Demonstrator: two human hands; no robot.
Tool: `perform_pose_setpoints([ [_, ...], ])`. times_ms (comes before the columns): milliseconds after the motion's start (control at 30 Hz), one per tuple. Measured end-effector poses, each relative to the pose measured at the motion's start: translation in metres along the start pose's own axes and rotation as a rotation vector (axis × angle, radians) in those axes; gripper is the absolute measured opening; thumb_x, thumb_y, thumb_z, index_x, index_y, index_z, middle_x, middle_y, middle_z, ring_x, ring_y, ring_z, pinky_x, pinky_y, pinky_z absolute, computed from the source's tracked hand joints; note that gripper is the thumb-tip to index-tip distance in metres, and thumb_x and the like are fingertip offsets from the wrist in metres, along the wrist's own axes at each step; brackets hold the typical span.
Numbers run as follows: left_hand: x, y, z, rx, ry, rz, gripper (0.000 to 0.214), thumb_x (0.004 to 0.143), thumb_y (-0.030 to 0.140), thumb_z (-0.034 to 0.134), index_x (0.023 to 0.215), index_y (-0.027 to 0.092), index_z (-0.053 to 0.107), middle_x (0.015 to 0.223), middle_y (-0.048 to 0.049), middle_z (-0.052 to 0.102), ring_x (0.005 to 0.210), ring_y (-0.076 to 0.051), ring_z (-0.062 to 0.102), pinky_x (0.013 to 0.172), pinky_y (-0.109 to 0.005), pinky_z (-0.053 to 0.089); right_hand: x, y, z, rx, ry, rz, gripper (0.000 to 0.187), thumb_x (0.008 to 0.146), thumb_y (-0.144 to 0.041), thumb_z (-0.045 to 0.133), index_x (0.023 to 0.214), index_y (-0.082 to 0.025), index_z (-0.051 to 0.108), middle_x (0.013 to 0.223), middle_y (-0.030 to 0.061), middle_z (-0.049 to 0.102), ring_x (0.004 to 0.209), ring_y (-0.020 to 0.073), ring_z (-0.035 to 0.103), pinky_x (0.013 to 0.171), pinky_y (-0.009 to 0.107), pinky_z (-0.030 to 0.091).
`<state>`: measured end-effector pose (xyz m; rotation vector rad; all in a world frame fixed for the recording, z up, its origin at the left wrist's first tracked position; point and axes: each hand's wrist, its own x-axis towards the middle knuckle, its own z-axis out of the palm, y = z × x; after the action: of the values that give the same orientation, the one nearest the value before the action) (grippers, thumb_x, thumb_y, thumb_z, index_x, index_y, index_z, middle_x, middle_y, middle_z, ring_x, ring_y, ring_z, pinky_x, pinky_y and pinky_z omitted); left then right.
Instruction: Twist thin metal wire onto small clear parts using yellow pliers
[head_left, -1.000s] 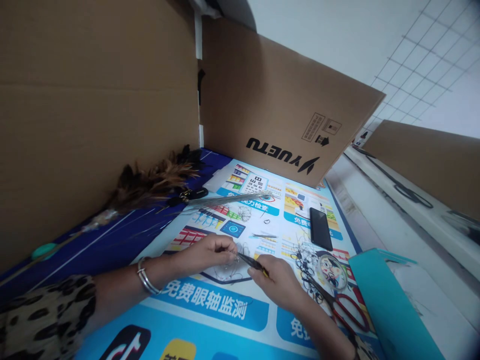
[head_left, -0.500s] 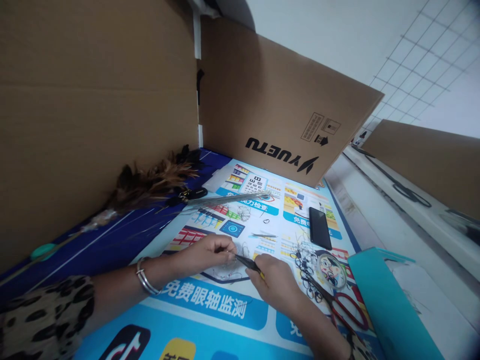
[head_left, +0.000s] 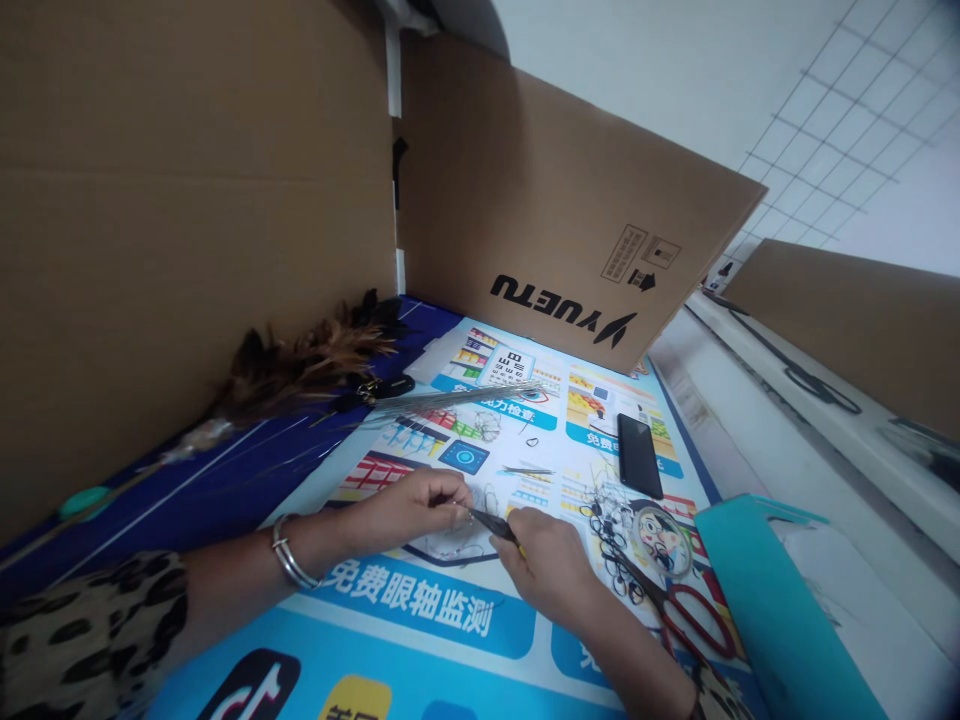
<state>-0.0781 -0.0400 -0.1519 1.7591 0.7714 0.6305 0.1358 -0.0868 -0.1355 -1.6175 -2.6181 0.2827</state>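
My right hand point(head_left: 546, 560) is closed round a pair of pliers point(head_left: 491, 522) with dark pointed jaws and a bit of yellow on the handle. The jaws point left and reach the fingertips of my left hand point(head_left: 431, 502). Those fingers are pinched together on something too small to make out, perhaps thin wire. Below and behind the left hand, fine wire loops point(head_left: 489, 500) lie on the printed table cover point(head_left: 517, 620). A few short thin pieces point(head_left: 529, 471) rest just beyond the pliers.
Long thin wires point(head_left: 465, 396) lie farther back. On the right are a black phone point(head_left: 639, 456), a heap of black rings point(head_left: 611, 525), a round picture disc point(head_left: 661, 541), red-handled scissors point(head_left: 699, 620) and a teal box point(head_left: 780, 610). Cardboard panels point(head_left: 555, 200) and a feather duster point(head_left: 307, 355) border the left and back.
The pliers and my right hand have shifted very slightly, with the jaws still at my left fingertips. Nothing else has visibly moved.
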Motion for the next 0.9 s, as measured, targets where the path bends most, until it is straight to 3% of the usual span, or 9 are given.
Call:
perform_pose_setpoints([
  [900,0.0034,-0.0053,0.0019,-0.067,0.043,-0.013,0.016,0.078,0.027,0.051,0.07,0.014,0.054,0.065,0.003,0.044,0.062,-0.01,0.042,0.057,-0.019,0.034,-0.0011,-0.0053,0.0045,0.06,0.072,0.062,0.026,0.09,-0.039,0.034,0.08,-0.019,0.046,0.075,0.0005,0.056,0.063,0.0122,0.047,0.05,0.023,0.019],
])
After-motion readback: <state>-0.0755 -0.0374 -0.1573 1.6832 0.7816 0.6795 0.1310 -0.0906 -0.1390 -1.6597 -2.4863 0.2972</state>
